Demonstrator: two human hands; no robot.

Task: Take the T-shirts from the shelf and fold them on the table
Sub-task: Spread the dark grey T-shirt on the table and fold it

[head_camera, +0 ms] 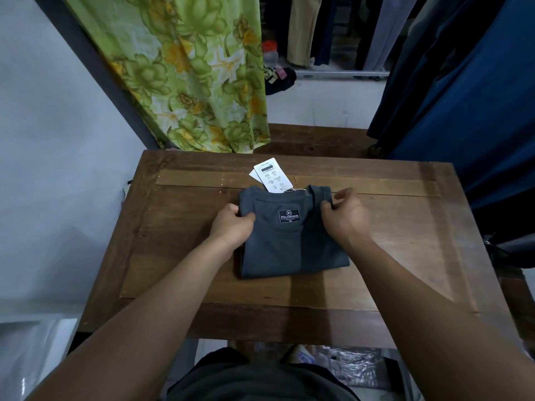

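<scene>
Both forearms are reaching over the wooden tabletop (390, 256), left hand (231, 224) and right hand (346, 217) pinching the folded grey T-shirt's (289, 250) side edges, floral curtain (197, 82) hanging behind.

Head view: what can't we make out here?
- Shelf: not in the head view at all.
- Tag print: too small to read.
- T-shirt left and right edges: partly covered by the left hand and right hand.
- Table legs: hidden under its top.
</scene>
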